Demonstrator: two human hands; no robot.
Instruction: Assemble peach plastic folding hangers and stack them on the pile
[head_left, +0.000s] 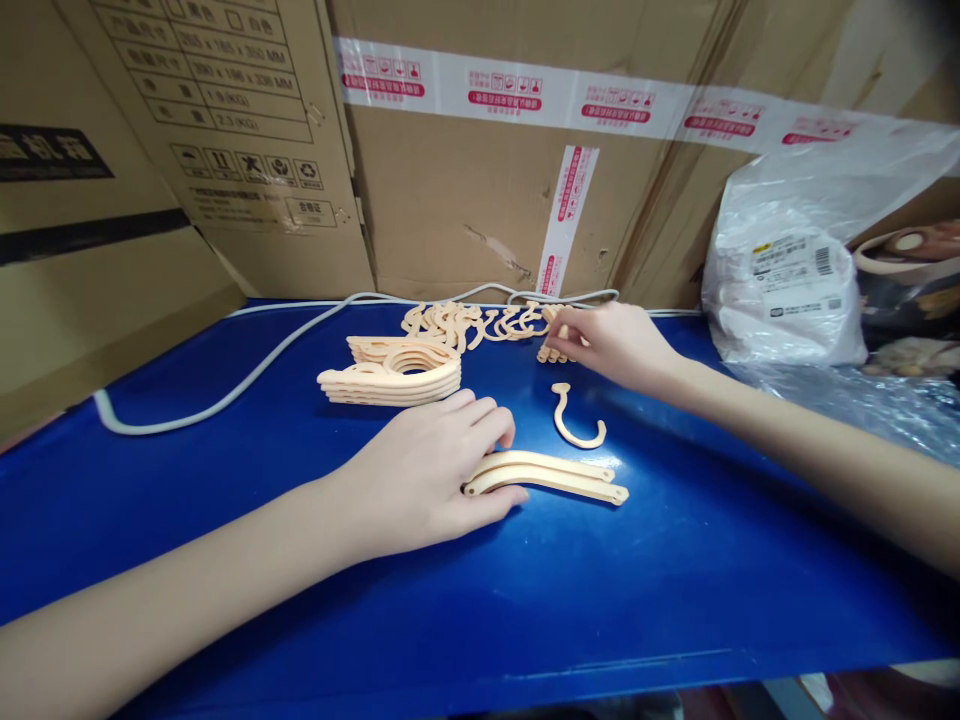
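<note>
My left hand (442, 470) is closed around one end of two curved beige plastic hanger arms (555, 473), which lie side by side on the blue table. Their free ends point right. At the back, the bent fingers of my right hand (600, 335) reach down into a small row of beige parts (553, 352); the fingertips partly hide what they pinch. A single loose hanger hook (579, 430) lies between my hands. Behind my left hand sits a stack of folded beige hangers (397, 380). More hooks are heaped (446, 325) along the far edge.
A white cable (255, 385) curves over the left and back of the blue table (480, 620). Cardboard boxes (480, 190) stand behind and at the left. On the right are a white plastic-wrapped package (795, 290) and clear film.
</note>
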